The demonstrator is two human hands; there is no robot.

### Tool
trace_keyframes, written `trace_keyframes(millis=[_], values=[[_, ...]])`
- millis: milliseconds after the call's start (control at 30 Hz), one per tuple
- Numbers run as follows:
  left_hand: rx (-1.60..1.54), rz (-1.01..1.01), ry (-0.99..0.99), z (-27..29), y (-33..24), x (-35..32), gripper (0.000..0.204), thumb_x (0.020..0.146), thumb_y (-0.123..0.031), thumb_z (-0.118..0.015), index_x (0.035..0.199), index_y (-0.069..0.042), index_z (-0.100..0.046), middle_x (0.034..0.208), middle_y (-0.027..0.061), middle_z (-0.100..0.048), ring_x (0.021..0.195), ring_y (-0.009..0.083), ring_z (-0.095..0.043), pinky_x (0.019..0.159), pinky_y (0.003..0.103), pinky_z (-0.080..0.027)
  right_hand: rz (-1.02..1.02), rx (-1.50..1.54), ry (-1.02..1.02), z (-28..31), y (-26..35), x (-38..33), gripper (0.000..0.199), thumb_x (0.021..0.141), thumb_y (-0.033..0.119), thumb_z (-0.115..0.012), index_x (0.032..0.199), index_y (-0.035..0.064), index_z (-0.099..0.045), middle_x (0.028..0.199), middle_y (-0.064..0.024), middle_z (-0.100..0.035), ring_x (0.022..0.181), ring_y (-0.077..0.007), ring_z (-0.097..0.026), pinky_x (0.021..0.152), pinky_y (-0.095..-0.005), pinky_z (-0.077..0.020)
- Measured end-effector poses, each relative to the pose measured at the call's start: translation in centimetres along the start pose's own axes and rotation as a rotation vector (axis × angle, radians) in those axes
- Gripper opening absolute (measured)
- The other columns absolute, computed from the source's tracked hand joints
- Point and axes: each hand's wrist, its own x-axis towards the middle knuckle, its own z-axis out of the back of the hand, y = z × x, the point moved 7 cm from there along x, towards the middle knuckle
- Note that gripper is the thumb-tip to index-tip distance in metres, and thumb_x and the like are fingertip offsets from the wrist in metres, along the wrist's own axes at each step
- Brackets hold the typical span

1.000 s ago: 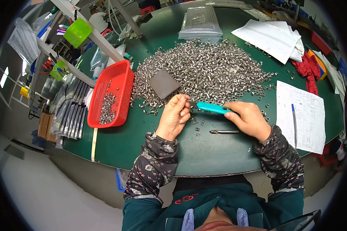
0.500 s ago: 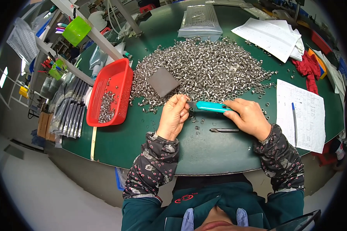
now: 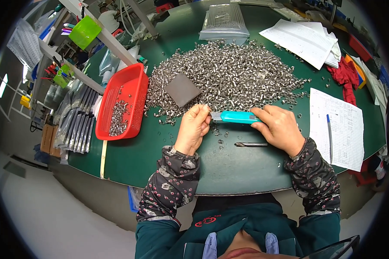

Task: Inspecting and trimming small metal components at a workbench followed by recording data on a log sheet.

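Observation:
My right hand (image 3: 282, 129) grips a teal utility knife (image 3: 238, 117), thumb along its near side and fingers over the end. The knife's blade (image 3: 216, 116) points left and reaches the fingertips of my left hand (image 3: 193, 128). Those fingers are pinched together; whatever small piece they hold is too hidden to name. Just beyond both hands spreads a large heap of small metal rings (image 3: 229, 71). A dark grey square block (image 3: 183, 90) rests on the heap's near left side. On the green table below the knife lies a drill bit (image 3: 251, 145), with thin loose shavings beside it.
To the left stands a red perforated basket (image 3: 135, 112) with some metal pieces inside. A printed sheet (image 3: 345, 129) with a blue pen (image 3: 330, 138) lies at right, more papers (image 3: 300, 41) farther back. Plastic-bagged parts (image 3: 224, 21) sit at the far edge, and a red cloth (image 3: 345, 77) far right.
The knife has turned slightly at my left fingertips, so that more of its blade's flat side shows. Both hands have shifted only a little; the view has moved slightly.

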Motion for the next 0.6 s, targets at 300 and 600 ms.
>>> trace_keyframes(millis=[300,600], values=[[0.030,0.120,0.112,0.1,0.4,0.2,0.016,0.086,-0.020,-0.052,0.076,-0.008,-0.050,0.061,-0.0021,-0.045,0.040,-0.0003,-0.028,0.034,0.013,-0.020,0.107,-0.137,-0.043,1.1,0.8,0.3,0.030,0.066,0.019,-0.066,0.092,0.0088,-0.055,0.066,-0.0044,-0.046,0.062,-0.0201,-0.050,0.052,-0.0330,-0.0404],[0.073,0.232,0.198,0.1,0.7,-0.2,0.011,0.087,-0.016,-0.050,0.081,-0.006,-0.051,0.060,-0.0019,-0.043,0.042,0.0007,-0.028,0.034,0.013,-0.021,0.184,-0.234,-0.051,1.9,1.2,0.5,0.035,0.065,0.019,-0.065,0.096,0.0085,-0.056,0.069,-0.0036,-0.045,0.063,-0.0194,-0.047,0.056,-0.0314,-0.0354]])
